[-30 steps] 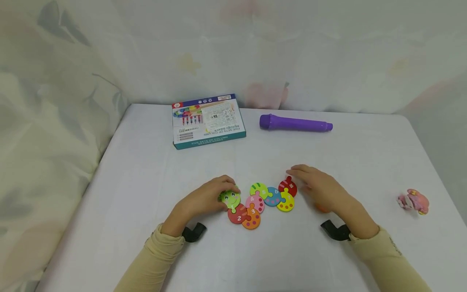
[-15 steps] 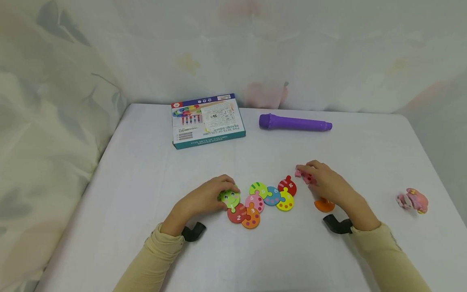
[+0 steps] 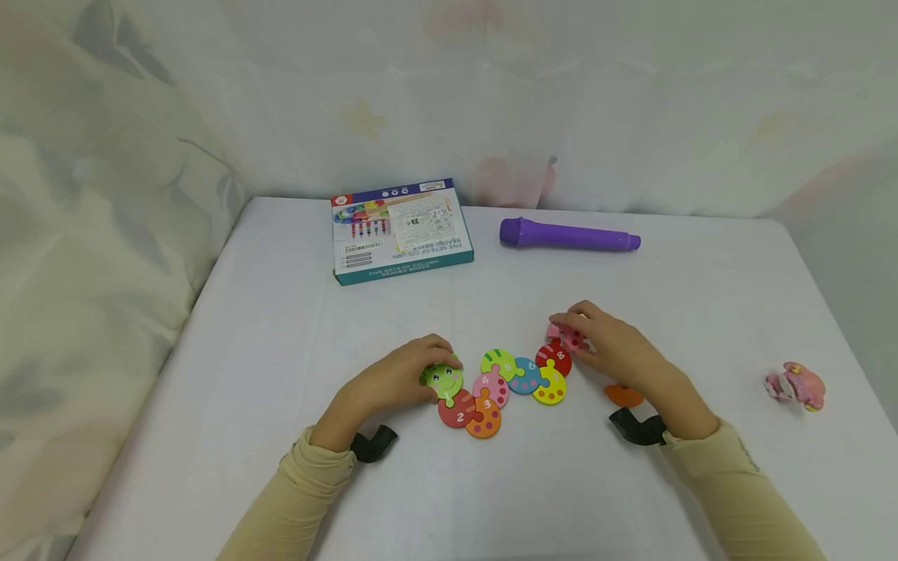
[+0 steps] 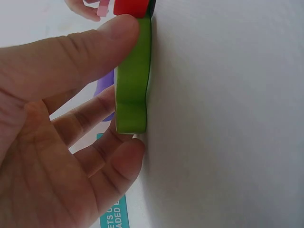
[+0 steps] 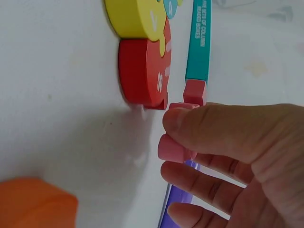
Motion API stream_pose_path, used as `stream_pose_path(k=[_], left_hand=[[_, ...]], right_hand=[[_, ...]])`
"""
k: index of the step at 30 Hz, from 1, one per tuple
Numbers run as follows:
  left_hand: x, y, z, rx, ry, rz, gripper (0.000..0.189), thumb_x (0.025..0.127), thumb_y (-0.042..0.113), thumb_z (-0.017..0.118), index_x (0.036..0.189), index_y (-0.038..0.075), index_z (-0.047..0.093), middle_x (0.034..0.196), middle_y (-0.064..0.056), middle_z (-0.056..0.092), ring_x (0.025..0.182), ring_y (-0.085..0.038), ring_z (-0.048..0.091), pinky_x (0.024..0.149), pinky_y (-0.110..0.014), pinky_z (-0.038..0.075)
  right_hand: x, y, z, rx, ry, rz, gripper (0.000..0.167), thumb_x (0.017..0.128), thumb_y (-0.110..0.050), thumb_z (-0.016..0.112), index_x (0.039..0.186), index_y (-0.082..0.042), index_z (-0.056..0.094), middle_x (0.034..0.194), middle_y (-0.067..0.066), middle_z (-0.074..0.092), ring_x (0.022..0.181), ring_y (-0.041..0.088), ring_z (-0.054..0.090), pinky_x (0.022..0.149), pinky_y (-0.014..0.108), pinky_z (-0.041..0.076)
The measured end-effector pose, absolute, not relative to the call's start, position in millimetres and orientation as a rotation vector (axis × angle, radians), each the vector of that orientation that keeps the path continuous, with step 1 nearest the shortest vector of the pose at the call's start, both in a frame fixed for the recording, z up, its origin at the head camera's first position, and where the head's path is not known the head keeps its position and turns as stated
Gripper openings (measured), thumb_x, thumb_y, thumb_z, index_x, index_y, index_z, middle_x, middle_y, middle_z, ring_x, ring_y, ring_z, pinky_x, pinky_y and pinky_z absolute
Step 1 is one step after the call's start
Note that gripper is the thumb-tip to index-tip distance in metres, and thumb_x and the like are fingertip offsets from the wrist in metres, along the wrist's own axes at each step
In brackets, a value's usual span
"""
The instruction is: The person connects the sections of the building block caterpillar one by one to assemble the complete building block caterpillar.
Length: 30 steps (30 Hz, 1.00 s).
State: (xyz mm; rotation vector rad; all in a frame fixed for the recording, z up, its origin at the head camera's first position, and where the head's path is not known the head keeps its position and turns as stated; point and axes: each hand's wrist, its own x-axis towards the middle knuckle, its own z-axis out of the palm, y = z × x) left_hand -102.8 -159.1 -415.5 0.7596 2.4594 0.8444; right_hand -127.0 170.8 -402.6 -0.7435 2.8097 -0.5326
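My left hand (image 3: pixel 396 382) holds the green smiling head piece (image 3: pixel 447 383) of a caterpillar puzzle between thumb and fingers, flat on the table. Numbered round pieces zigzag rightward from it, joined: red 2 (image 3: pixel 456 410), orange 3 (image 3: pixel 484 421), pink 4 (image 3: pixel 489 389), then others up to the red 8 piece (image 3: pixel 550 360). Beside that end, my right hand (image 3: pixel 620 351) pinches a pink puzzle piece (image 5: pixel 172 148) with a knob. In the right wrist view it sits raised off the table, close to the red piece but apart from it. Fingers partly cover its face.
A loose orange piece (image 3: pixel 623 396) lies below my right hand, near the black wrist mount (image 3: pixel 638 428). Farther back are a flat bead-set box (image 3: pixel 400 234) and a purple toy microphone (image 3: pixel 570 235). A small pink figure (image 3: pixel 800 387) lies at the far right.
My right hand lifted the pink piece from beside the orange one, then brought it left over the red 8 piece. The orange piece came into view. My left hand stayed put.
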Motion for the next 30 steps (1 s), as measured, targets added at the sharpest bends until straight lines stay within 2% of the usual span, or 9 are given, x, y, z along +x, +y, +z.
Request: stream_pose_path(k=[6, 22, 25, 30], left_hand=[[-103, -158, -416, 0.757, 2.457, 0.837, 0.044, 0.074, 0.009, 0.076, 0.115, 0.017, 0.063, 0.119, 0.004, 0.049, 0.111, -0.013, 0.045, 0.094, -0.029, 0.043], [-103, -159, -417, 0.761, 2.455, 0.827, 0.043, 0.074, 0.009, 0.076, 0.115, 0.018, 0.063, 0.118, 0.005, 0.049, 0.11, -0.012, 0.046, 0.093, -0.029, 0.043], [-103, -159, -418, 0.765, 2.454, 0.822, 0.043, 0.074, 0.01, 0.076, 0.115, 0.018, 0.063, 0.118, 0.005, 0.049, 0.109, -0.011, 0.046, 0.093, -0.029, 0.043], [-103, -159, -418, 0.754, 2.458, 0.816, 0.043, 0.075, 0.01, 0.076, 0.115, 0.019, 0.063, 0.119, 0.006, 0.049, 0.11, -0.011, 0.045, 0.093, -0.029, 0.043]], right_hand=[[-126, 169, -407, -0.759, 2.821, -0.477, 0.045, 0.081, -0.013, 0.07, 0.124, -0.016, 0.057, 0.112, 0.009, 0.052, 0.085, 0.02, 0.058, 0.068, 0.031, 0.053], [-130, 163, -415, -0.831, 2.788, -0.425, 0.045, 0.082, -0.001, 0.066, 0.124, -0.017, 0.059, 0.112, 0.011, 0.053, 0.095, 0.025, 0.056, 0.075, 0.039, 0.053], [-127, 166, -416, -0.806, 2.805, -0.405, 0.049, 0.081, -0.003, 0.067, 0.128, -0.017, 0.056, 0.116, 0.012, 0.053, 0.101, 0.028, 0.055, 0.078, 0.042, 0.052], [-110, 185, -406, -0.591, 2.865, -0.407, 0.062, 0.079, -0.018, 0.072, 0.135, -0.012, 0.046, 0.123, 0.017, 0.049, 0.11, 0.034, 0.051, 0.08, 0.05, 0.049]])
